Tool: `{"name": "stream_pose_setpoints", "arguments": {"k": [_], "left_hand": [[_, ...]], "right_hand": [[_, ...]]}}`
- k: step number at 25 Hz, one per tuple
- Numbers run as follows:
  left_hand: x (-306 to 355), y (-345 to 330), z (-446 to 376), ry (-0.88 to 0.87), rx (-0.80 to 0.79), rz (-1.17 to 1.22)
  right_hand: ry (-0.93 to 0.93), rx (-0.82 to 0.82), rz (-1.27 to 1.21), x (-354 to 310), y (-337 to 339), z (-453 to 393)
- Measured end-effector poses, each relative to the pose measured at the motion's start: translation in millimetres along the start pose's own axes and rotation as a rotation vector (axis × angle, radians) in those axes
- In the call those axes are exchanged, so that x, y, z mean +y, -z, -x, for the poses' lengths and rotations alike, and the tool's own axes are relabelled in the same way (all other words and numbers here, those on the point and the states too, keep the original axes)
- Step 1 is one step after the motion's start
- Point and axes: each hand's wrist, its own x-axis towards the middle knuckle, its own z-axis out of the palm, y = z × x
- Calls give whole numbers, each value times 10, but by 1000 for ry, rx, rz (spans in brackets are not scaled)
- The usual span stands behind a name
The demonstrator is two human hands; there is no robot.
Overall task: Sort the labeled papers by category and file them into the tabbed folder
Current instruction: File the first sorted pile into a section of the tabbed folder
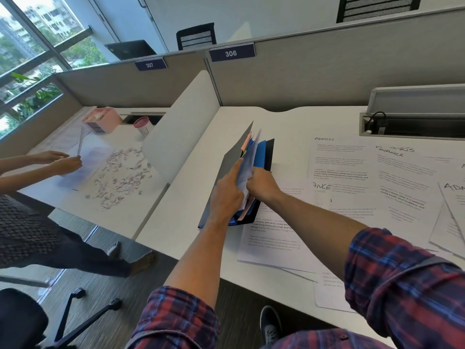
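White desk (191, 172), grey partition behind, windows far left. Left of the folder (221, 172), past a white divider (181, 122): paper scraps (120, 172), another person's hands on a sheet. Folder stands open on the desk, coloured tabs up. Left hand (227, 192) curled on the folder's sheets, forefinger straight along them. Right hand (263, 183) pinches the same bundle. Right of the folder: labelled papers (372, 177) spread flat, ADMIN, FINANCE.

Both hands work inside the tabbed folder (227, 170), standing open on the white desk (191, 197). The left hand (227, 191) pinches its dividers, index finger extended; the right hand (261, 185) grips sheets. Labeled papers (352, 172) lie right of the folder.
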Motion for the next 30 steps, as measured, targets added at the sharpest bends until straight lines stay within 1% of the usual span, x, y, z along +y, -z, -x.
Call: {"name": "stream_pose_setpoints", "arguments": {"k": [4,6,9,11,14,16,18,22,25,30], "left_hand": [[45,-39,20,24,-3,-21],[50,-43,28,14,-4,-30],[61,-40,30,1,-8,-31],[61,-38,31,4,-18,4],[51,-41,4,22,-21,29],[29,-71,-34,33,-23,-26],[17,-110,-44,40,-41,-85],[34,-143,-40,34,-45,-124],[70,-149,-46,26,-45,-121],[112,-146,-21,-6,-10,-97]], "right_hand": [[-41,-58,133,97,-74,-87],[-6,-75,183,155,-86,-109],[70,11,210,235,-41,-54],[86,93,303,316,-7,-16],[5,178,379,407,43,-7],[-74,205,381,456,82,-22],[-99,197,372,501,118,-24],[-100,158,369,553,130,19],[-175,156,383,568,97,54],[-309,212,288,576,112,57]]}}
